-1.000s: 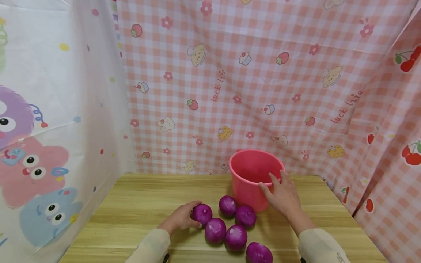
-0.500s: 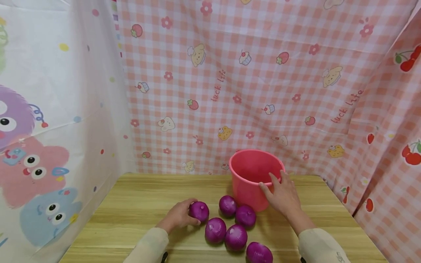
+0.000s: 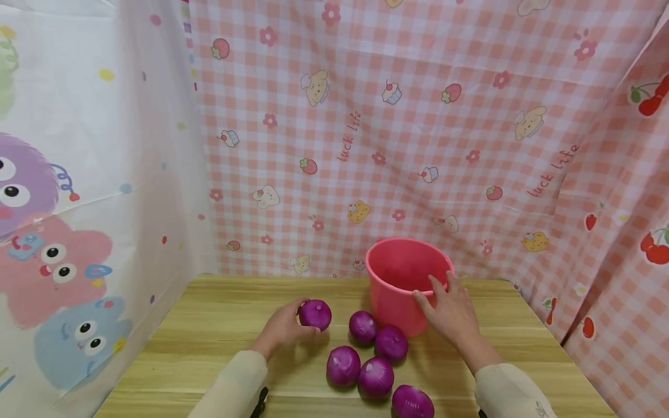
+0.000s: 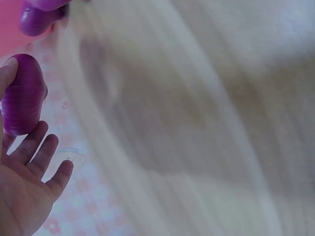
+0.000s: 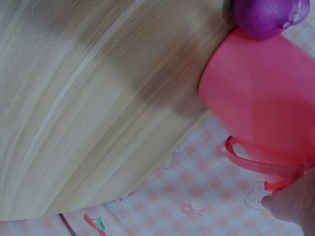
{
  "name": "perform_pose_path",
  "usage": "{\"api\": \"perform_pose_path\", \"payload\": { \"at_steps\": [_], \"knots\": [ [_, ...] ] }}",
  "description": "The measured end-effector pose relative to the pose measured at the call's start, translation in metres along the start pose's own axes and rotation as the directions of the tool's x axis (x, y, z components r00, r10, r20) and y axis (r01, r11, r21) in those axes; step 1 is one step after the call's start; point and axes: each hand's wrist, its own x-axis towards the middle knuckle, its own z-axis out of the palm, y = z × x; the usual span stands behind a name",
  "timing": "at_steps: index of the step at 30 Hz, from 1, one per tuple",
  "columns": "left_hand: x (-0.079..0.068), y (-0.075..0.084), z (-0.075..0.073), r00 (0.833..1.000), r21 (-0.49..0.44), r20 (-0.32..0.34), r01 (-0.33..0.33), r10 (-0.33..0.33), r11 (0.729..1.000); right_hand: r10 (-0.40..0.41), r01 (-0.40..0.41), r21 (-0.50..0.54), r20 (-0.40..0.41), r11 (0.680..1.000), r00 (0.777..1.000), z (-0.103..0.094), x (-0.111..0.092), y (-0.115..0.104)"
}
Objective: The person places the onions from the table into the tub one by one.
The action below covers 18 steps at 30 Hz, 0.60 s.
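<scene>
My left hand grips a purple onion between thumb and fingers, raised over the left-middle of the table. The left wrist view shows that onion pinched between thumb and fingertips, with the other fingers spread below it. A pink bucket stands at the back right, its mouth facing up. My right hand holds the bucket's near right rim, thumb and fingers over the edge. Down the bucket's side hangs a pink handle.
Several more purple onions lie in front of the bucket: one onion and another close to its base, the nearest onion by the front. Beneath is a wood-grain table; a checked curtain hangs behind it.
My left hand has drawn the onion a little left, away from the others, then lifted it up and back. My right hand and the bucket have stayed in place.
</scene>
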Motion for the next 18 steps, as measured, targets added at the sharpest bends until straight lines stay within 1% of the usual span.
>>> {"api": "perform_pose_path", "payload": {
  "at_steps": [4,9,13,18],
  "knots": [
    [0.009,0.009,-0.005,0.999,-0.014,-0.041,0.011,-0.012,1.000,0.002,-0.003,0.005,0.006,1.000,1.000,0.000,0.000,0.000],
    [0.018,0.025,-0.013,0.997,-0.039,-0.072,0.028,-0.031,0.999,-0.003,0.003,-0.009,-0.002,1.000,1.000,0.001,0.001,0.001],
    [0.024,0.036,-0.015,0.996,-0.041,-0.086,0.018,-0.021,0.999,-0.006,0.006,-0.008,-0.003,1.000,1.000,0.000,0.000,0.000],
    [0.034,0.055,-0.017,0.996,-0.047,-0.086,0.002,-0.006,0.999,-0.010,0.010,-0.008,-0.009,1.000,1.000,0.000,0.000,0.000]
  ]
}}
